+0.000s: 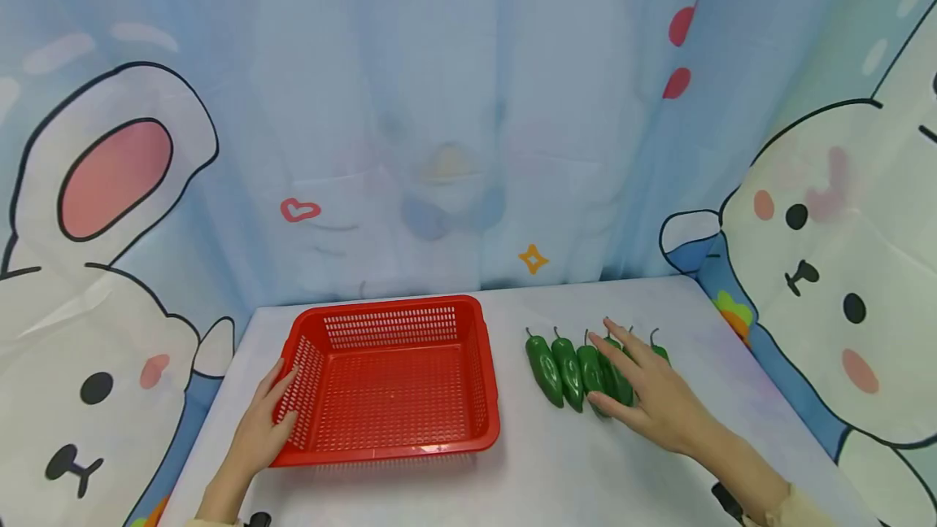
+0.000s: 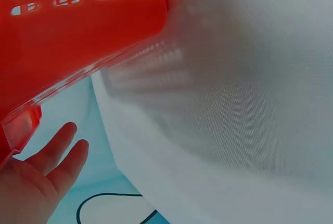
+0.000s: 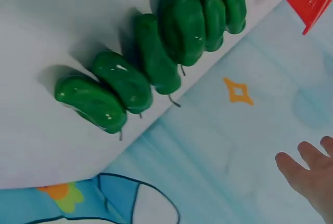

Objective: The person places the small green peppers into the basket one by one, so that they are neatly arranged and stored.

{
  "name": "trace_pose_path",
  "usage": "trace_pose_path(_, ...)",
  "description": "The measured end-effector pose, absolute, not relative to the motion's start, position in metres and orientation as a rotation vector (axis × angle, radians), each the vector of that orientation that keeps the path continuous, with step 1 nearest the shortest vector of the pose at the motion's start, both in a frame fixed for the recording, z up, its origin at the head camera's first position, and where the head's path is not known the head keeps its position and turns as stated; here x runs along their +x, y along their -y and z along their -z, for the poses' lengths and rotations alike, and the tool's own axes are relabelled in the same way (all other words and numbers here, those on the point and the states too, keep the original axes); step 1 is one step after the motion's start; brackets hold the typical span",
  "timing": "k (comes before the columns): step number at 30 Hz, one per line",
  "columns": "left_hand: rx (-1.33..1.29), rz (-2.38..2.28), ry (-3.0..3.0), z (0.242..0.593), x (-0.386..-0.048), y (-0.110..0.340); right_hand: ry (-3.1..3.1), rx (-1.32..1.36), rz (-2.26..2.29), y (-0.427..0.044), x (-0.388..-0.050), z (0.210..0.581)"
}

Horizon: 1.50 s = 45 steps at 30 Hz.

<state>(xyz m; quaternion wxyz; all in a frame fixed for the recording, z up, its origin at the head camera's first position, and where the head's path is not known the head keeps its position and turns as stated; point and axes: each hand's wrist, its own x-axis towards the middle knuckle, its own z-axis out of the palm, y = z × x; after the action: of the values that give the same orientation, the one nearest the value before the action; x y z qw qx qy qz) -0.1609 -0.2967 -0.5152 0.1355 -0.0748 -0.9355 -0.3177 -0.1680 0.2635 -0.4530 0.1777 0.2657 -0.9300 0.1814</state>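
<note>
Six green peppers point(image 1: 543, 371): laid side by side in a row, right of centre in the lower half of the head view, their stems pointed toward the top of the frame; all six are shown in the right wrist view, from the left middle to the top centre.
Right hand point(image 1: 651, 401): held over the right part of the row, partly hiding it; fingers straight and spread apart.
Right fingertips: seen at the lower right of the right wrist view, apart from the peppers there.
Red basket point(image 1: 395, 397): set at the lower centre-left of the head view, to the left of the peppers; its walls are pierced with slots.
Left hand point(image 1: 263, 425): placed at the basket's left rim, fingers extended and apart; whether the rim is pressed cannot be told.
White table point(image 1: 542, 478): spread under basket and peppers.
Blue curtain point(image 1: 439, 88): hung across the upper frame, printed with rabbits at both sides.
</note>
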Motion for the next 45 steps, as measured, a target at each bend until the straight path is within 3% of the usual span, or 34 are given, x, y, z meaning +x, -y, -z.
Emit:
trace_pose_path(17,-0.253,1.037,2.677,0.516,-0.161,0.299,2.884,-0.016,-1.143,-0.334,-0.203,0.475)
trace_pose_path(27,-0.224,1.126,2.68,0.519,-0.163,0.3,2.909,-0.392,-1.468,-0.35,-0.226,0.495)
trace_pose_path(45,-0.221,1.206,2.633,0.52,-0.163,0.298,2.831,-0.58,-1.499,-0.354,-0.242,0.527)
